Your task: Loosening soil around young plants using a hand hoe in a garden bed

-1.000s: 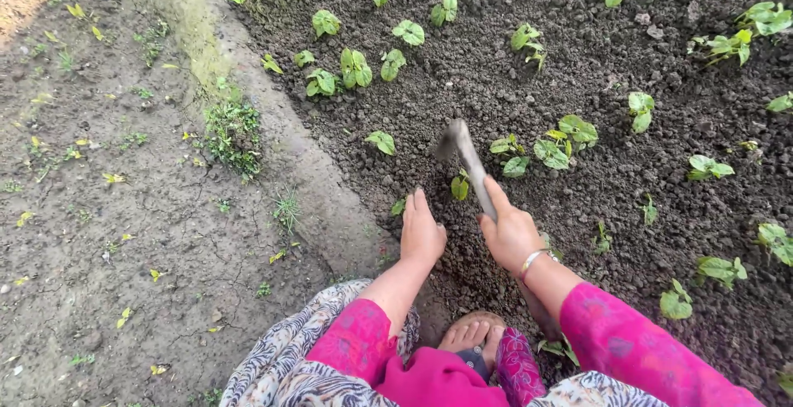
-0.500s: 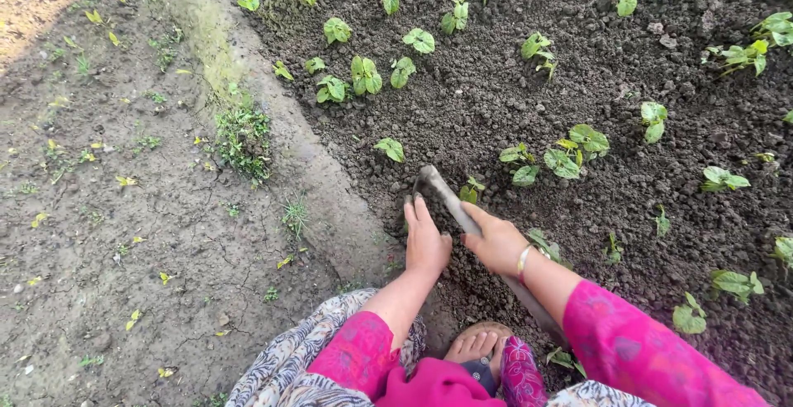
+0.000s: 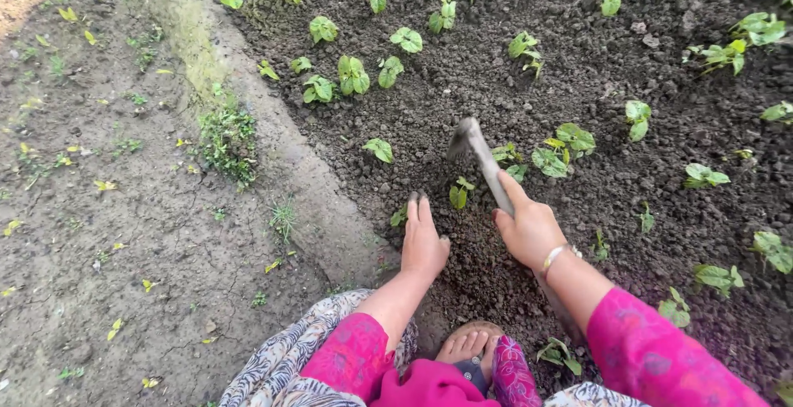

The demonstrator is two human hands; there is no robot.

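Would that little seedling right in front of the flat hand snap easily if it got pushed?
Probably yes: the seedling shows a thin stem and soft leaves, so it would likely bend. The crumbly soil looks loose, so it might uproot. The left hand lies close.

The place was an outdoor vegetable garden. A bed of dark, loose soil (image 3: 578,76) was seen, and small green seedlings (image 3: 353,75) were planted in it in rough rows. The bed was bordered on the left by a low earth ridge (image 3: 273,126), and beside it a dry, cracked dirt path (image 3: 107,233) with small weeds (image 3: 227,138) and fallen yellow leaves was found.
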